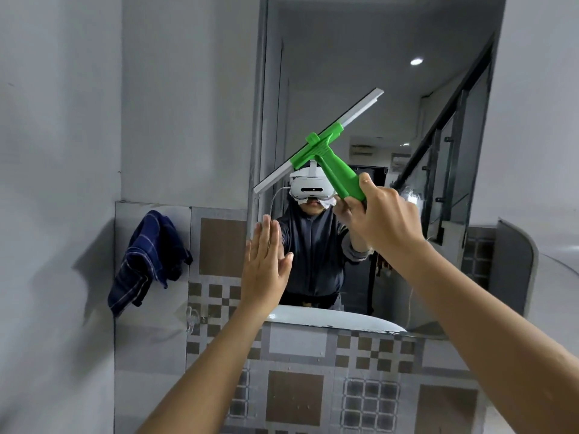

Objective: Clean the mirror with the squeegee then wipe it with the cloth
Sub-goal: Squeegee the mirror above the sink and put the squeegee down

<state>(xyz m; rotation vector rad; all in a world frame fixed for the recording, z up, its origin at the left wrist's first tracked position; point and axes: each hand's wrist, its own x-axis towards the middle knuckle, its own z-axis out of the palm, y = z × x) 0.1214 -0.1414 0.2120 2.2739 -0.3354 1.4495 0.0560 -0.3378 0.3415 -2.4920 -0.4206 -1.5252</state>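
A tall frameless mirror (360, 57) hangs on the wall ahead. My right hand (382, 217) grips the green handle of a squeegee (329, 151), whose long pale blade lies tilted across the glass, low at the left edge and high toward the right. My left hand (264, 267) is flat and open, fingers together, pressed near the mirror's lower left edge. A dark blue checked cloth (148, 261) hangs on the wall to the left of the mirror. The glass reflects a person wearing a white headset.
Patterned brown and grey tiles (294, 399) cover the wall below and left of the mirror. A clear hook (191, 321) sticks to the tiles under the cloth. A white basin rim (329, 321) shows at the mirror's bottom edge. Plain grey wall stands at both sides.
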